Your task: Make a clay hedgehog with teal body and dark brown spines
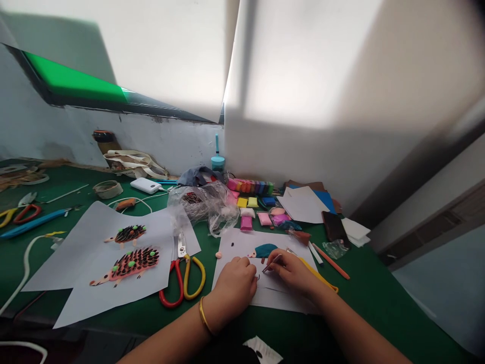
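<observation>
On a white sheet of paper (231,253) lies a small clay hedgehog (265,250) with a teal back, a pale face and brown feet. My right hand (291,273) pinches a slim, pointed tool (272,263), its tip just above the paper below the hedgehog. Beside that tip is a tiny dark sliver (258,276). My left hand (235,280) rests on the same sheet with its fingers curled; whatever they may hold is hidden. A pale clay ball (219,255) sits at the sheet's left edge.
Red-and-yellow-handled scissors (183,275) lie left of my hands. Farther left, papers bear two spiky clay hedgehogs (134,263). Behind are a crumpled plastic bag (212,202) and several clay packets (246,222). A dark phone-like slab (335,227) and an orange stick (331,261) lie right.
</observation>
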`<control>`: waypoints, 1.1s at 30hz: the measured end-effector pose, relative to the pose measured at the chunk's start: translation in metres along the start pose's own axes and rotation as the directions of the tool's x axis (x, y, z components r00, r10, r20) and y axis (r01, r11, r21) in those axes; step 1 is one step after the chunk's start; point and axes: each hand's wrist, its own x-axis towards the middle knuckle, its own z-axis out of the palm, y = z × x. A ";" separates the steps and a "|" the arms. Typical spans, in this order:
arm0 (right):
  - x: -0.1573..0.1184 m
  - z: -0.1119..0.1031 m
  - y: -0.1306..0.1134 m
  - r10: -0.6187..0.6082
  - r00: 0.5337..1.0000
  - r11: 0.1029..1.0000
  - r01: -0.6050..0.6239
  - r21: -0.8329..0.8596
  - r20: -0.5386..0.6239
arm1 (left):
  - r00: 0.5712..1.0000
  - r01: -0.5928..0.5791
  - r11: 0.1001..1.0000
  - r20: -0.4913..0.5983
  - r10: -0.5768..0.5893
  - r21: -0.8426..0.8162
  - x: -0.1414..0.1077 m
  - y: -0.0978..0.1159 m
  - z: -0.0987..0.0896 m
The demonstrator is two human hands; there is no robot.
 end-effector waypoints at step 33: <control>0.036 -0.015 -0.016 -0.110 0.980 0.889 0.172 -0.425 0.168 | 0.995 0.008 1.000 -0.098 -0.010 -0.022 0.000 -0.001 0.015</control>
